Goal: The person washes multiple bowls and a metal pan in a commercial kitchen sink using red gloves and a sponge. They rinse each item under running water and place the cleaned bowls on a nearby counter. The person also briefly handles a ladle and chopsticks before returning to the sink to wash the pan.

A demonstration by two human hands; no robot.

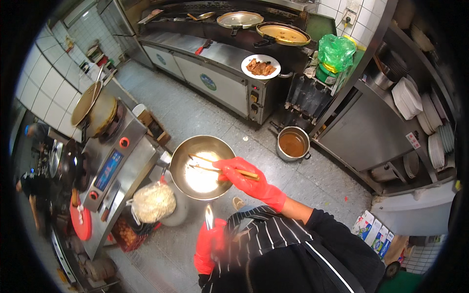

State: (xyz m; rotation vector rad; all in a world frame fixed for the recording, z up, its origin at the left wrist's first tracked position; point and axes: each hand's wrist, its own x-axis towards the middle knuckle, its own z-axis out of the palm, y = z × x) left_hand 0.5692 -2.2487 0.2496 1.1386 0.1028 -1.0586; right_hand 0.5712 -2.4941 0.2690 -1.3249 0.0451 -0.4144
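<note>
My left hand (209, 245), in a red rubber glove, is closed around the metal handle (209, 216) of a deep metal pan (179, 179). The pan is held out in front of my striped apron, above the floor. Bright light glares off its inner base, and no food can be made out in it. In a matching red glove, my right hand (253, 183) grips a pair of chopsticks (251, 175). Their tips point left over the pan's inside; whether they touch the metal I cannot tell.
A plate of cooked meat (262, 66) rests on the steel counter's corner. On the floor stands a pot of brown liquid (293, 144). To the left are a stove (124, 161) with woks and a bulging plastic bag (154, 201). Shelves with stacked dishes (406, 97) line the right.
</note>
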